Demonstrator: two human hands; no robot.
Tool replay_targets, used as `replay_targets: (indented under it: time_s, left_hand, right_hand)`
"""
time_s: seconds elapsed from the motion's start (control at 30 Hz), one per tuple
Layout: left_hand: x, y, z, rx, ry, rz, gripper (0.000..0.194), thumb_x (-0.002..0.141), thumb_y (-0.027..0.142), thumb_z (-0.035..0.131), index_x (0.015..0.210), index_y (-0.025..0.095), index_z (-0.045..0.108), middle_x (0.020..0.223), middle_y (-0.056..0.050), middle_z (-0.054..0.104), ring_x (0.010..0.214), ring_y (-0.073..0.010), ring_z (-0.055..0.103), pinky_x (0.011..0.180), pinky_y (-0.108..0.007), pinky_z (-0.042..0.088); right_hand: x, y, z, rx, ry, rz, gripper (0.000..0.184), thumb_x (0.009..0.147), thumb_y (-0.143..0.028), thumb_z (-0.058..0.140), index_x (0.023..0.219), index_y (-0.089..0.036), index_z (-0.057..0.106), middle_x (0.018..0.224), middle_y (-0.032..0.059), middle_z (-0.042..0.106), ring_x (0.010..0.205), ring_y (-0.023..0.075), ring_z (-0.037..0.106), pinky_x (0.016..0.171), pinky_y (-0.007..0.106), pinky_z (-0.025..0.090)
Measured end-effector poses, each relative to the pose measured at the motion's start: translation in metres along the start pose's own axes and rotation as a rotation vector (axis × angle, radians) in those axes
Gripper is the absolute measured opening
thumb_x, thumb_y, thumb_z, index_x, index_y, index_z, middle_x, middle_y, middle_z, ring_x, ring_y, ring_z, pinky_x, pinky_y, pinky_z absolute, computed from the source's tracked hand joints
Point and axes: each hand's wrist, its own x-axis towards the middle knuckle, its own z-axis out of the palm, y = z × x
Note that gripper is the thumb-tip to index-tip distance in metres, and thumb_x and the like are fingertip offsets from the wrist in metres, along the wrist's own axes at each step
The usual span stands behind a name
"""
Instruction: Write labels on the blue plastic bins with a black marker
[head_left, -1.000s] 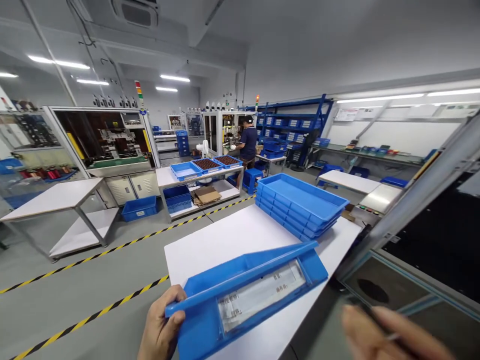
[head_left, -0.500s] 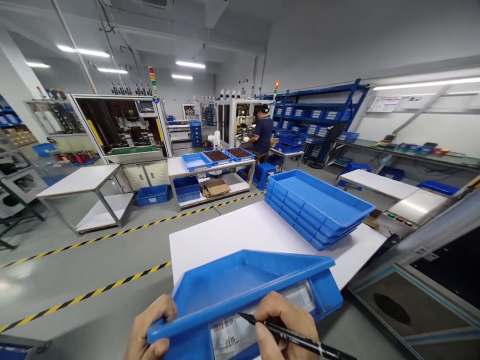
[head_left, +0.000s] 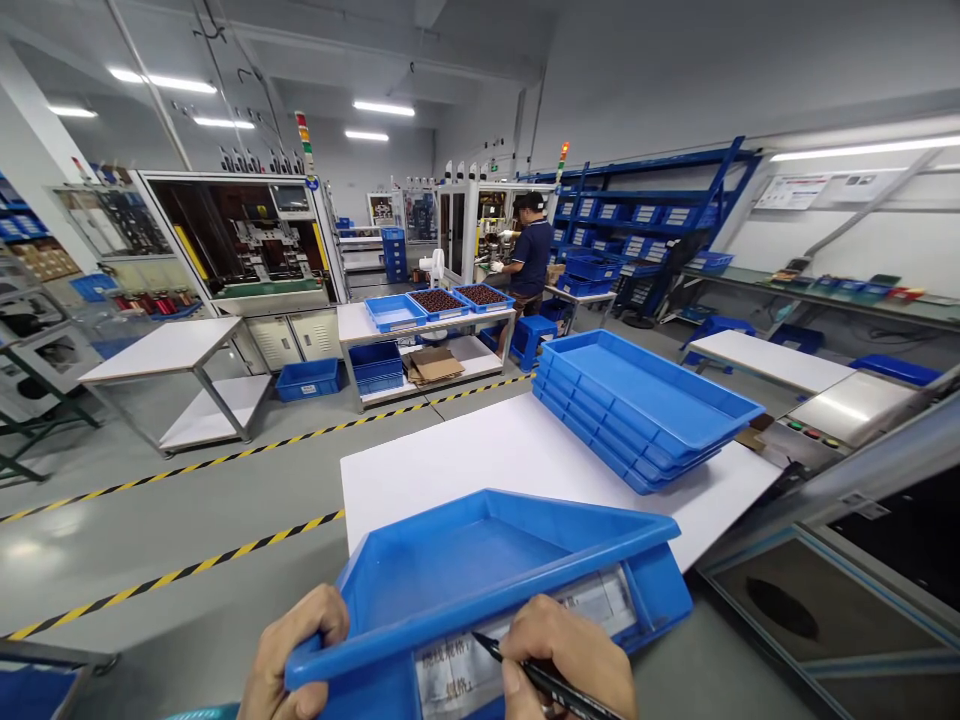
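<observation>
The left hand (head_left: 281, 645) grips the left end of the near rim of a blue tray (head_left: 450, 612), fingers curled over the rim and thumb below it. The tray is held tilted, its front wall turned toward the wearer, in front of the near edge of a white table (head_left: 450, 450); whether it touches that edge cannot be told. The front wall carries a label (head_left: 454, 675) with printed characters, under a clear, creased cover. The right hand (head_left: 574, 650) grips a black marker (head_left: 551, 685) in a writing hold, its tip beside the upper printed line at the label's left part; contact of tip with label cannot be confirmed. This hand hides the middle of the label. A stack of blue trays (head_left: 622, 430) stands along the far right edge of the table, its near end close to the right corner. Beyond, a second table (head_left: 350, 322) bears three blue trays in a row, the two toward its right end holding dark brown parts (head_left: 442, 299). A co-worker in a dark top (head_left: 534, 255) stands past its right end, at a machine (head_left: 471, 235).
</observation>
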Motion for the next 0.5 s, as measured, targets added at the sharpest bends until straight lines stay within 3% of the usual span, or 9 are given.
replay_targets:
  time_s: [0.3, 0.5]
  left_hand:
    - [0.009, 0.015, 0.003, 0.022, 0.05, 0.066, 0.06, 0.073, 0.08, 0.037, 0.061, 0.022, 0.042, 0.057, 0.002, 0.043, 0.051, -0.0132, 0.041, 0.046, -0.026, 0.035]
    - [0.008, 0.017, 0.003, 0.027, 0.059, 0.062, 0.061, 0.073, 0.081, 0.037, 0.06, 0.021, 0.043, 0.057, 0.002, 0.044, 0.051, -0.0133, 0.041, 0.046, -0.026, 0.035]
  right_hand:
    - [-0.004, 0.0, 0.004, 0.041, 0.032, -0.044, 0.017, 0.077, -0.009, 0.044, 0.065, -0.021, 0.045, 0.05, -0.0059, 0.043, 0.042, 0.008, 0.042, 0.045, 0.022, 0.033]
    - [-0.004, -0.001, 0.0, 0.008, 0.067, 0.0, 0.017, 0.078, -0.012, 0.043, 0.064, -0.022, 0.044, 0.05, -0.0055, 0.039, 0.043, 0.0091, 0.04, 0.044, 0.023, 0.03]
